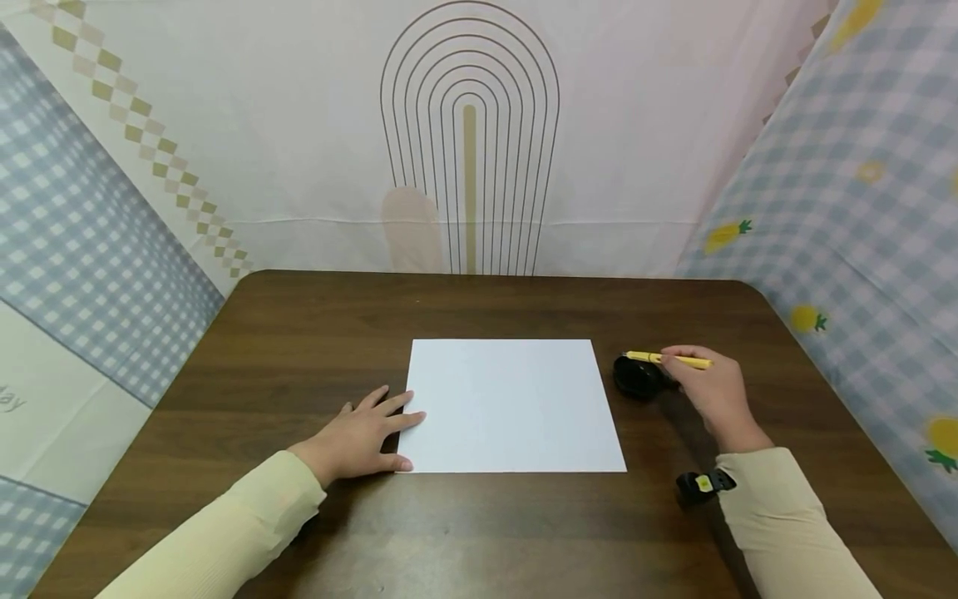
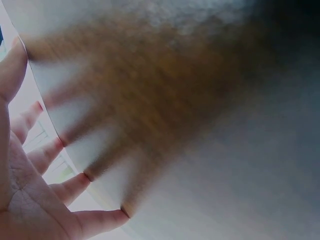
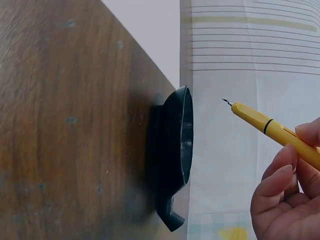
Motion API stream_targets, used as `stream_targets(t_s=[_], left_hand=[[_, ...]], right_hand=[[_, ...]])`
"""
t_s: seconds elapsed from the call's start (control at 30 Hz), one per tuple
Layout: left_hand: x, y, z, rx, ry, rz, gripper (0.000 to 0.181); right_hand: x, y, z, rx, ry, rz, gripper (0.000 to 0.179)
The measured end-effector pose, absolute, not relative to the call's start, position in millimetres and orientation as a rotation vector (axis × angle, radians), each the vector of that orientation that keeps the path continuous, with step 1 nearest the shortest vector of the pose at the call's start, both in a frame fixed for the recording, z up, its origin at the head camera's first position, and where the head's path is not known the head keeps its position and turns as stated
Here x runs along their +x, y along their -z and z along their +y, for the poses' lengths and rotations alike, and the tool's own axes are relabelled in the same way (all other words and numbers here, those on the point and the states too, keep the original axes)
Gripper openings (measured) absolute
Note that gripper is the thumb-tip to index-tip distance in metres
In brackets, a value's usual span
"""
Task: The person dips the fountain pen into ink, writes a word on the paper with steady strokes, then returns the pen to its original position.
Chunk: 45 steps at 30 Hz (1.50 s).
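A blank white sheet of paper lies flat on the brown wooden table. My left hand rests spread at its left side, with some fingertips on the paper's edge; the left wrist view shows its fingertips touching the surface. Between thumb and fingers my right hand pinches a yellow fountain pen. The pen's bare metal nib points left, over a small black dish that stands right of the paper. Seen from the side, this dish has a raised rim and a short spout-like handle, and the nib is above it.
The wooden table has rounded far corners. Behind it hangs a white cloth with an arch pattern, and blue checked cloths close in both sides. A black strap device sits at the right wrist.
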<state>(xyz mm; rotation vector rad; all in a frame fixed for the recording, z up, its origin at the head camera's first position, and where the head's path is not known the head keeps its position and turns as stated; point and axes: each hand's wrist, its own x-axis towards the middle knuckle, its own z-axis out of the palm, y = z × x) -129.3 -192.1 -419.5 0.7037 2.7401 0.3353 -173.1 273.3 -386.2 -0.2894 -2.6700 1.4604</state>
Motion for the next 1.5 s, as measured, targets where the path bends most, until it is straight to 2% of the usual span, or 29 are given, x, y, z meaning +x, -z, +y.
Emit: stream_targets(t_s=[0.93,1.5], left_hand=[[-129.6,419.0,-191.8,0.7,-0.36,2.722,0.071],[-128.7,416.8,-191.1,0.691,-0.372,2.719,0.071]], right_hand=[[-182.3,385.5,237.1,-0.17,-1.565,-2.679,0.033],[-188.5,387.9,214.7,-0.226,-1.63,-2.69,0.03]])
